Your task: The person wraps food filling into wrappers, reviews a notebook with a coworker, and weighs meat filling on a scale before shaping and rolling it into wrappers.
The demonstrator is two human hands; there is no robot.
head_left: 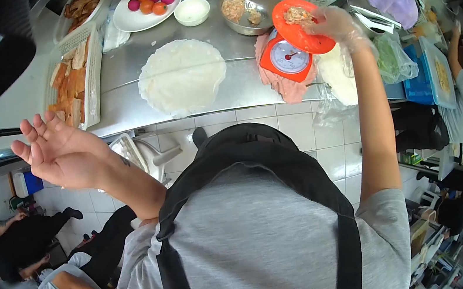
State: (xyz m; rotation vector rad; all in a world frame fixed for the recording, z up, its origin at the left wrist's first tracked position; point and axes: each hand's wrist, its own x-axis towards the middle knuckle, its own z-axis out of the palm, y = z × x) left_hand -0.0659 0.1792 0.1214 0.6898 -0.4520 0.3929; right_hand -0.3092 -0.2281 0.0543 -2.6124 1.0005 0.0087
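My left hand [70,152] is bare and raised palm up left of the steel counter, fingers spread and holding nothing. My right hand [336,26], in a clear plastic glove, reaches over an orange plate [317,44]. Its fingers close at a clump of pale minced filling [296,15] there. Under the plate stands an orange dial scale [290,56] on a pink cloth [290,90]. A steel bowl [266,3] beside it holds more filling. A thin round sheet of dough [182,77] lies flat between my hands, touching neither.
A plate [125,20] of orange and purple balls and a small white bowl [192,11] stand at the back. Baskets of browned food [95,81] line the left. Plastic bags [394,59] and a blue tub [420,76] are at right. People stand behind on both sides.
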